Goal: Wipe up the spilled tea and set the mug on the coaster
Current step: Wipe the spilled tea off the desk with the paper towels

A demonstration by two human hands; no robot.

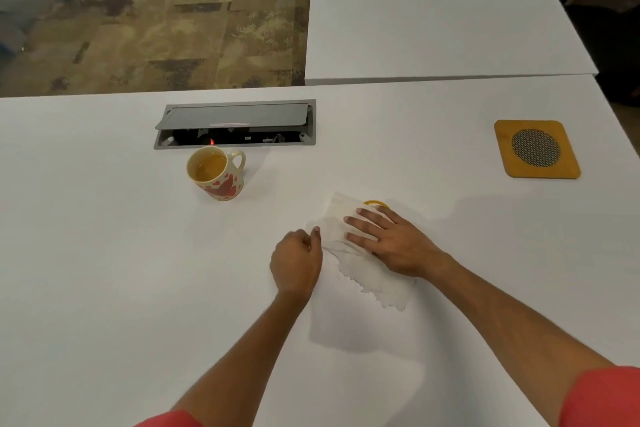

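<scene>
A cream mug [217,173] with red hearts stands upright on the white table [104,253], holding amber tea. A white paper towel [367,274] lies flat in the middle of the table. My right hand [388,239] presses flat on its far part, fingers spread. A yellow edge of spilled tea [375,203] shows just beyond the fingertips. My left hand [298,258] is curled at the towel's left edge, thumb and fingers pinched together against it. The orange square coaster [536,149] with a dark mesh circle sits at the far right, apart from the mug.
An open grey cable box [235,125] is set into the table right behind the mug. A second white table [443,10] adjoins at the back right. Patterned carpet [156,10] lies beyond the table's far edge.
</scene>
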